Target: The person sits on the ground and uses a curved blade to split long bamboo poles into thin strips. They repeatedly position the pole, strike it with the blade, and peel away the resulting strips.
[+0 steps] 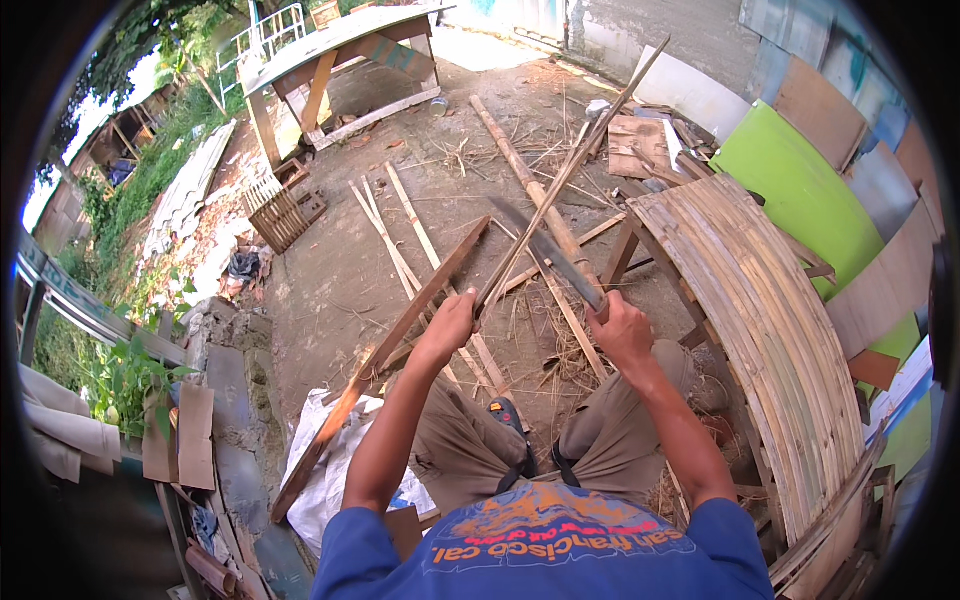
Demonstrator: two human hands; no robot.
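A blue T-shirt (pixel 400 560) with a printed front fills the bottom edge of the frame, and above it brown trousers (pixel 455 450) spread apart at the knees. Between them and the yard, at the centre, the person's left hand (pixel 455 322) is closed around the near end of a long bamboo strip (pixel 604 124), while the right hand (pixel 622 328) grips the handle of a long machete-like knife (pixel 572 270); the two fists are well apart. Strip and blade cross just above the hands, though I cannot tell whether the edge bites in. I judge the work to be partway along: pale split lengths (pixel 410 210) lie left of centre and thin shavings (pixel 570 350) litter the ground around, yet the held piece looks unfinished and a thick round bamboo pole (pixel 501 140) at upper centre is unsplit. The strip itself slants from the centre up toward the upper right, slender, brownish and nearly straight, its far end tapering dark; any finer trimming on it is too small to make out. A reddish-brown plank (pixel 410 317) leans left of the left hand, its lower end over a white sack (pixel 310 420), and a slatted bamboo bench (pixel 760 340) curves down the right side.
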